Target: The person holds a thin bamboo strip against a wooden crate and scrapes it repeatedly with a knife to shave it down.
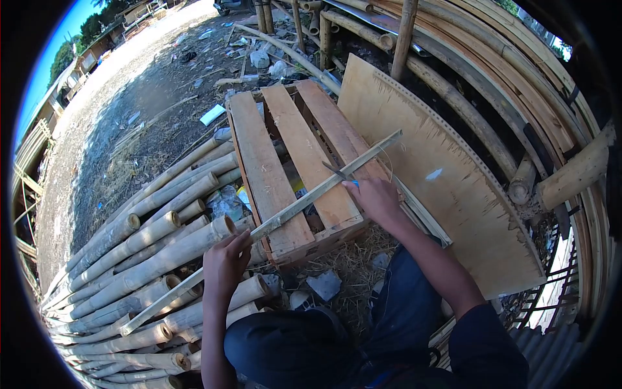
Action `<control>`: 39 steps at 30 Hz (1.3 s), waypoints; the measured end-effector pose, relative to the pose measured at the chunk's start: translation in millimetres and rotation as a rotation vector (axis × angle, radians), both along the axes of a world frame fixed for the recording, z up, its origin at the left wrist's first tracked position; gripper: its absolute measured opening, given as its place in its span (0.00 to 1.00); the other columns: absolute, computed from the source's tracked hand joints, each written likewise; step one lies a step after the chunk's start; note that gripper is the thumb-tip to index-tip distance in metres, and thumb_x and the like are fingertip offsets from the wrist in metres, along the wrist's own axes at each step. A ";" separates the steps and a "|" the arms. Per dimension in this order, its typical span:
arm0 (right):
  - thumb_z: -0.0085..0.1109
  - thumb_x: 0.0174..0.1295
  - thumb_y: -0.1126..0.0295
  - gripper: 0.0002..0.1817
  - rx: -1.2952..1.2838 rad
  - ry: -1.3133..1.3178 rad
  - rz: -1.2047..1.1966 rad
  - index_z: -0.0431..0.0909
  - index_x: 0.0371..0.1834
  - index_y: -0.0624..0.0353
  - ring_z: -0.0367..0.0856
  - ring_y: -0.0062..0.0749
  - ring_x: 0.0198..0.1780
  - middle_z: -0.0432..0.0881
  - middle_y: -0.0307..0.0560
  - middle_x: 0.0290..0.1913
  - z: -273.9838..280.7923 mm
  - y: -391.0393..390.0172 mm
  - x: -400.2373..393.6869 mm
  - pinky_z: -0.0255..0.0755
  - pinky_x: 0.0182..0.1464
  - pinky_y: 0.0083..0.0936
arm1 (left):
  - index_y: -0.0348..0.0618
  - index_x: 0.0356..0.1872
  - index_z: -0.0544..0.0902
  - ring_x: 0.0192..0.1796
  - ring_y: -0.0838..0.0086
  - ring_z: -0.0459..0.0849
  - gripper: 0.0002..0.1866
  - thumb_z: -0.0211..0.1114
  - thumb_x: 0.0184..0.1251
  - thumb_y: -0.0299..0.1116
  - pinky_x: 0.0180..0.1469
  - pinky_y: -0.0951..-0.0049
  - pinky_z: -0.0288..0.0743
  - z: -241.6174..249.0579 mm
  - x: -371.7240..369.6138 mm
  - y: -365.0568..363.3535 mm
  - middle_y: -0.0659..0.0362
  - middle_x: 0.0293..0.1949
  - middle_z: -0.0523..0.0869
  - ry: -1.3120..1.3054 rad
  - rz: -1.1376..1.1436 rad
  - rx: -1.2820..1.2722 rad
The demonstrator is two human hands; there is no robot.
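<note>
A long, thin bamboo strip (295, 206) lies slantwise across a wooden crate (285, 123) in front of my knees. My left hand (225, 260) is wrapped round the strip near the crate's left front corner, and the strip's lower end runs on past it over the bamboo poles. In my right hand (374, 200) is a knife (335, 170) with a dark blade and a bit of blue at its handle. Its blade crosses the strip toward the upper end; whether it cuts in cannot be made out. A fine curled shaving hangs near that end.
Stacked bamboo poles (155, 249) fill the left side. A curved plywood sheet (434, 155) leans at the right, beside split strips (424, 217). Long boards and poles on a rack (479, 84) stand behind it. Stones (324, 284) and straw lie by my feet.
</note>
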State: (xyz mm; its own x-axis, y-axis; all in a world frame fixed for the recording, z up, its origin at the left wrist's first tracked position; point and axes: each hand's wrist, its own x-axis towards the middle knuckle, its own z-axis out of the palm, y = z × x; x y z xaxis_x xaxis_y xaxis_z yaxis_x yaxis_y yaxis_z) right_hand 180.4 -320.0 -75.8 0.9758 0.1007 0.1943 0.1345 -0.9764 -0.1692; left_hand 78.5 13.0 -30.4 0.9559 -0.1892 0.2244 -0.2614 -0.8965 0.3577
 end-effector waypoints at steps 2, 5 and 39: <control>0.46 0.72 0.43 0.34 0.019 0.033 -0.026 0.85 0.22 0.61 0.85 0.50 0.26 0.83 0.58 0.21 -6.6 -15.5 8.3 0.78 0.29 0.43 | 0.47 0.50 0.86 0.32 0.57 0.86 0.16 0.68 0.59 0.29 0.34 0.62 0.79 -1.5 -0.3 -2.3 0.54 0.35 0.87 -0.024 -0.011 -0.032; 0.47 0.72 0.44 0.32 0.019 0.014 -0.043 0.86 0.24 0.61 0.85 0.50 0.24 0.83 0.59 0.21 -7.2 -13.9 16.2 0.78 0.29 0.44 | 0.46 0.49 0.86 0.32 0.55 0.86 0.15 0.68 0.60 0.28 0.34 0.61 0.78 0.4 -0.2 -1.4 0.52 0.34 0.87 -0.048 -0.023 -0.054; 0.43 0.72 0.41 0.36 0.096 0.124 -0.244 0.86 0.28 0.65 0.85 0.61 0.36 0.83 0.65 0.28 -9.6 -57.1 32.0 0.77 0.40 0.50 | 0.45 0.51 0.86 0.32 0.58 0.86 0.17 0.68 0.59 0.26 0.34 0.62 0.79 -2.0 -4.5 1.9 0.53 0.35 0.87 -0.063 -0.050 -0.046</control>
State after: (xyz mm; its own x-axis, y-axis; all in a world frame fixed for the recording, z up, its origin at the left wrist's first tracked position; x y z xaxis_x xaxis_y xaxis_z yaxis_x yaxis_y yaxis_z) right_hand 212.4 -377.1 -85.4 0.9858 -0.1531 0.0694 -0.1299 -0.9560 -0.2630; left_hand 74.0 14.9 -32.4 0.9293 -0.2243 0.2934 -0.3286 -0.8648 0.3798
